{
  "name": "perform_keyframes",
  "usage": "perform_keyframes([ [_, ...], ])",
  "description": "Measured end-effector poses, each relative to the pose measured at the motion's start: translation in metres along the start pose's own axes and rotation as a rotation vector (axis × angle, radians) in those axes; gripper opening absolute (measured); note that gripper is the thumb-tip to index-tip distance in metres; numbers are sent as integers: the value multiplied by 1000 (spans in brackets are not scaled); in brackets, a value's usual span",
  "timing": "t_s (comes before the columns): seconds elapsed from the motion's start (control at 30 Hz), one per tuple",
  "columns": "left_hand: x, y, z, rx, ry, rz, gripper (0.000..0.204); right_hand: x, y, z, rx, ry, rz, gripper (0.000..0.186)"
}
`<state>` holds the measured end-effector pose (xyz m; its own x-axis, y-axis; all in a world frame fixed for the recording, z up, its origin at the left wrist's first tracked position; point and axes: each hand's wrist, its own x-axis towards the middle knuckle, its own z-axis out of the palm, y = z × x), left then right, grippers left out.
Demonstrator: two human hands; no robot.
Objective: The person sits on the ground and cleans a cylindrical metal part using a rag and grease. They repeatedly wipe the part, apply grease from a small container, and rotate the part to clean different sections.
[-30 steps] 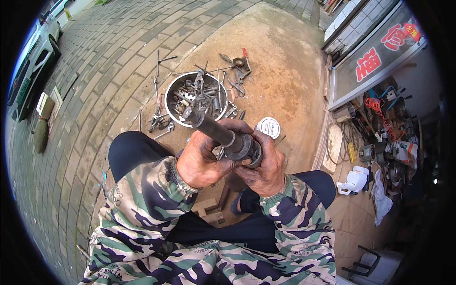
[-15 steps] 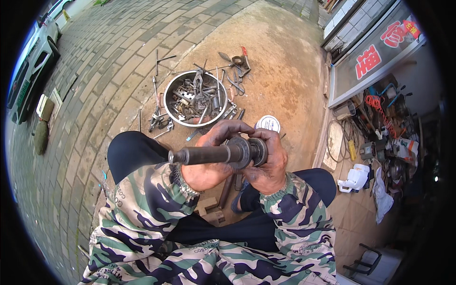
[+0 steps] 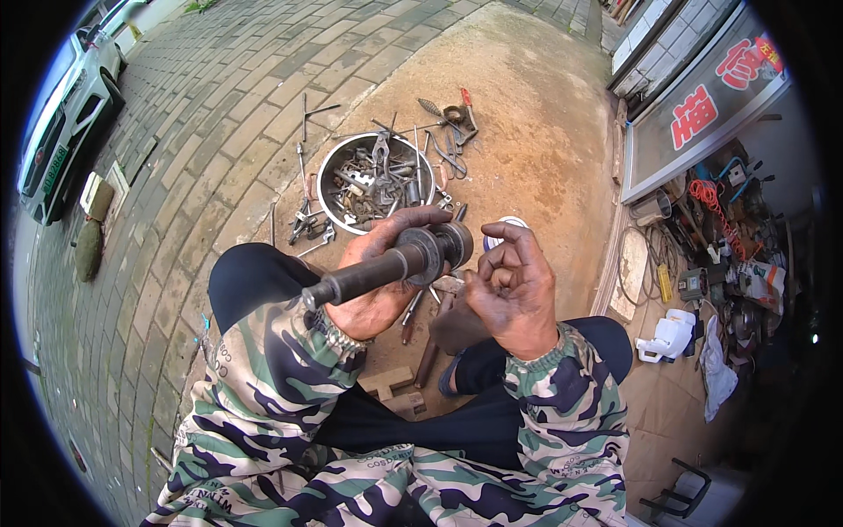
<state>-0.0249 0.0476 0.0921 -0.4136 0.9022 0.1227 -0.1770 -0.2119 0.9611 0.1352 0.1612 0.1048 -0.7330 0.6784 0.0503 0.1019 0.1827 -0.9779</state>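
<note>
A dark, greasy steel shaft (image 3: 367, 274) with a round collar and a ring-like end piece lies across my left hand (image 3: 367, 309). My left fingers curl round the collar end, and the thinner stepped end points left toward my knee. Apart from the shaft, on its right, my right hand (image 3: 518, 294) is raised with the fingers loosely bent and spread, nothing visible in it. Below the hands a rusty bar (image 3: 429, 362) and a notched tan block (image 3: 388, 384) lie on the ground between my legs. A dark brown piece beside the bar is partly hidden.
A metal basin (image 3: 323, 189) full of tools and parts stands ahead. Pliers (image 3: 450, 162) and other hand tools lie around it. A white round lid (image 3: 507, 227) is partly behind my right hand. At right are a white jug (image 3: 666, 335) and piled equipment; a car (image 3: 75, 119) is far left.
My right hand has let go of the shaft's ring end and moved right. The shaft stays in my left hand, tilted a little more, its thin end lower.
</note>
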Motion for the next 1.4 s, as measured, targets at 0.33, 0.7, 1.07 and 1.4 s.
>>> perform_keyframes([
  [0.33,-1,9,-5,470,-150,147,51,-2,9,4,5,17,-7,19],
  [0.7,-4,12,-7,263,-116,-47,30,-8,13,3,-12,15,-41,20],
  [1.07,-6,17,-12,366,-116,-72,27,-8,18,6,-2,-10,-65,21],
  [1.4,-9,14,-5,30,10,-282,41,-3,11,5,255,-16,100,18],
])
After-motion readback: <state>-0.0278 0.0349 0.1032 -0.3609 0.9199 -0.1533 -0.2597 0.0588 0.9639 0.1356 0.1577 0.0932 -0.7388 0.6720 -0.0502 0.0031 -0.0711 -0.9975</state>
